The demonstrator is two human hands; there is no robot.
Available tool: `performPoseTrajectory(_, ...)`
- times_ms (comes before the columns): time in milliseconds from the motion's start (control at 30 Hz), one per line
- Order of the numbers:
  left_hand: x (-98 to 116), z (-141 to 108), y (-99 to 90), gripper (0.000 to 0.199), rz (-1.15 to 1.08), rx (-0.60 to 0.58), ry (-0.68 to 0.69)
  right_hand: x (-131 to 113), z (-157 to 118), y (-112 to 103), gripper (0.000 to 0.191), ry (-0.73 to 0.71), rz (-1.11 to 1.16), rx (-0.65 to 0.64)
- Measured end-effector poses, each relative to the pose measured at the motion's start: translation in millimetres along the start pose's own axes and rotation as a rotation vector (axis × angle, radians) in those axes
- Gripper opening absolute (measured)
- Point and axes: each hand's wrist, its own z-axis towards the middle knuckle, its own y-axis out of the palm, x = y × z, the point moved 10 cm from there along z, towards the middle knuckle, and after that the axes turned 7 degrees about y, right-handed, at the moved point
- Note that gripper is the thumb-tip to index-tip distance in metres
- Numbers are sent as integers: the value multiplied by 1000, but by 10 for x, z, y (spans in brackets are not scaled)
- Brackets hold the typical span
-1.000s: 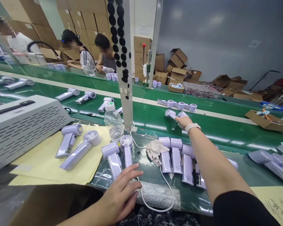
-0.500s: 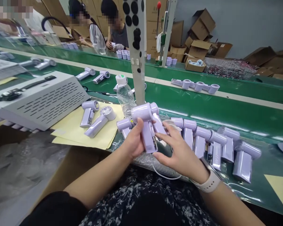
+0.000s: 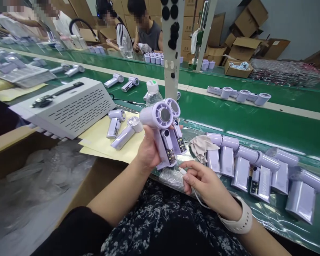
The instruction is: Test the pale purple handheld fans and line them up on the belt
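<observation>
My left hand [image 3: 149,147] is closed around a purple handheld fan [image 3: 160,117], raised and tilted. Its handle is uncovered, with the circuit board and a small round display facing right. A second purple fan [image 3: 178,137] is right beside it, also with an open handle; my left fingers reach behind and between the two. My right hand [image 3: 200,181] pinches the plug end of a white charging cable [image 3: 182,171], just below and right of the fan handles. The plug is apart from both fans. The cable runs down under my right wrist.
Several purple fans [image 3: 245,158] lie in a row on the right, beside a crumpled grey cloth [image 3: 202,146]. Two fans rest on yellow paper [image 3: 96,144] at left, near a vented metal box [image 3: 69,110]. A plastic bottle [image 3: 152,93] stands before a post [image 3: 172,81]. Co-workers sit across the belt [image 3: 202,110].
The fans in my left hand have turned so their open handles and fan faces show. My right hand has come away from them, lower, with the cable plug between its fingers.
</observation>
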Motion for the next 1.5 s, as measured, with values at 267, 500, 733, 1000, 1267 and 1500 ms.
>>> performPoseTrajectory(267,-283,-36,455,71,-192,-18,-81,-153,-104,-49,37,-153,67,168)
performPoseTrajectory(500,-226,-62,398,74,-81,15,35,-37,-129,-18,39,-178,176,257)
performPoseTrajectory(733,-248,-88,310,71,-304,69,-82,-454,-277,-26,30,-468,-247,307)
performPoseTrajectory(1000,-170,-125,336,78,-156,27,-9,-39,-106,-80,40,-225,226,328)
performPoseTrajectory(1267,-238,-186,335,77,-98,-3,93,93,-81,-116,48,-175,285,388)
performPoseTrajectory(1500,-190,-124,166,74,-119,30,75,-105,-26,-114,39,-276,-126,376)
